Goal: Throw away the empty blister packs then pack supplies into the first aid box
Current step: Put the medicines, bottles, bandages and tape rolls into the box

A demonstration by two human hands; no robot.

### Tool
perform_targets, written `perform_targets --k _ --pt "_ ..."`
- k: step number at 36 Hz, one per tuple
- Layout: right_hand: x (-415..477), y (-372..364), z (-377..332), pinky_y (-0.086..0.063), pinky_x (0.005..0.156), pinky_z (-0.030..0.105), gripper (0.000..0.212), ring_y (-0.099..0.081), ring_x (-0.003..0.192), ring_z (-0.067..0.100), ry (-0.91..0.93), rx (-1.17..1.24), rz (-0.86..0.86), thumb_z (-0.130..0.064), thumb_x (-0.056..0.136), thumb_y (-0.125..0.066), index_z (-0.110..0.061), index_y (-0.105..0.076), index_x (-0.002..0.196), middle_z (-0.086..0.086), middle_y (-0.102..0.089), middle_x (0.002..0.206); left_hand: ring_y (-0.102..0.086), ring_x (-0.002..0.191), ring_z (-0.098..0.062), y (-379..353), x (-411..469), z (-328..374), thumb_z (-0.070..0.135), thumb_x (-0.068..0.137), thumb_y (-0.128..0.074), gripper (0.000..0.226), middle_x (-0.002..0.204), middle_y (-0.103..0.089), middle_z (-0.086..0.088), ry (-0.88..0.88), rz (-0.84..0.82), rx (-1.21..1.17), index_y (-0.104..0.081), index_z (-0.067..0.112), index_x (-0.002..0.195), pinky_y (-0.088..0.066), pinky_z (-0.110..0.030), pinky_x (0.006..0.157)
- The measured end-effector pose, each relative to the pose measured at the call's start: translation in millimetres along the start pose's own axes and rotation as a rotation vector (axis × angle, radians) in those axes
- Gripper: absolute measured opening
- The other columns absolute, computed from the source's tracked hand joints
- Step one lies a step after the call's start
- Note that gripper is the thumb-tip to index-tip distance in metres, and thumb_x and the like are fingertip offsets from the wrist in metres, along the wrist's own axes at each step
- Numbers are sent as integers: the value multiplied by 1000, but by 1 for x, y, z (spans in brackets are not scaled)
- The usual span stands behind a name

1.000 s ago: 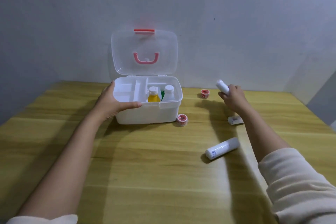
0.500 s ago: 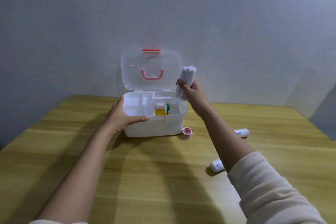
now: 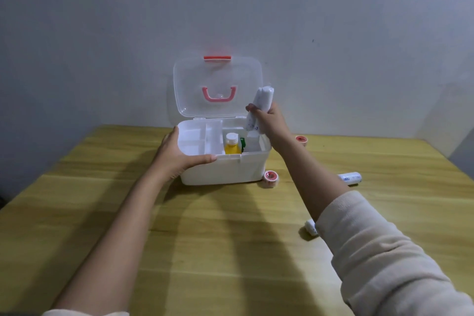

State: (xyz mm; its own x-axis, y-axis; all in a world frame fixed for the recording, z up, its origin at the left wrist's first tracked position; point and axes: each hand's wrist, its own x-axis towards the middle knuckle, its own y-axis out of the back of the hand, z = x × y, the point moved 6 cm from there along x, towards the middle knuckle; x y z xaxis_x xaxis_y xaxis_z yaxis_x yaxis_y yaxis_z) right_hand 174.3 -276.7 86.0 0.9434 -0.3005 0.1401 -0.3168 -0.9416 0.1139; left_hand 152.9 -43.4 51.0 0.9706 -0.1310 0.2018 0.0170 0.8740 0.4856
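Observation:
The white first aid box (image 3: 220,170) stands on the wooden table with its clear lid (image 3: 218,84) raised against the wall. Inside its right compartment are a yellow bottle (image 3: 231,145), something green and a white bottle (image 3: 252,142). My left hand (image 3: 179,155) grips the box's front left rim. My right hand (image 3: 269,120) holds two white bandage rolls (image 3: 260,106) upright over the box's right side. Another white roll (image 3: 350,177) lies to the right. A further roll (image 3: 310,227) is half hidden by my right sleeve.
A small red-and-white tape roll (image 3: 269,176) leans by the box's front right corner. A second tape roll (image 3: 301,139) sits behind my right forearm. The grey wall rises right behind the box. The table's near half is bare wood (image 3: 218,251).
My right hand has brought the bandage rolls from the table's right side to above the box. Since half a second ago it has barely shifted. The left hand stays on the rim.

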Motion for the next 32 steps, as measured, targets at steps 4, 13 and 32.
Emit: perform_targets --k 4,13,32 --pt "1 6 8 -51 68 29 35 -58 87 22 -27 6 29 -21 87 -60 -8 -50 118 10 -58 99 -43 112 -12 1 -1 1 41 51 -93 101 124 -44 9 4 15 -2 -46 25 139 -37 -28 86" --pt "-3 8 15 -48 84 37 23 -55 83 18 30 -70 -11 -5 81 -63 -14 -49 97 -2 -57 81 -49 124 -20 1 0 -4 67 29 -77 117 138 -49 -1 53 2 10 -48 28 135 -42 -32 90" --pt "-18 26 10 -50 84 30 24 -58 98 15 150 -263 -263 -13 85 -63 -10 -46 102 -3 -61 100 -49 122 -19 0 0 -5 67 29 -78 118 133 -49 2 56 7 14 -47 29 137 -43 -34 92"
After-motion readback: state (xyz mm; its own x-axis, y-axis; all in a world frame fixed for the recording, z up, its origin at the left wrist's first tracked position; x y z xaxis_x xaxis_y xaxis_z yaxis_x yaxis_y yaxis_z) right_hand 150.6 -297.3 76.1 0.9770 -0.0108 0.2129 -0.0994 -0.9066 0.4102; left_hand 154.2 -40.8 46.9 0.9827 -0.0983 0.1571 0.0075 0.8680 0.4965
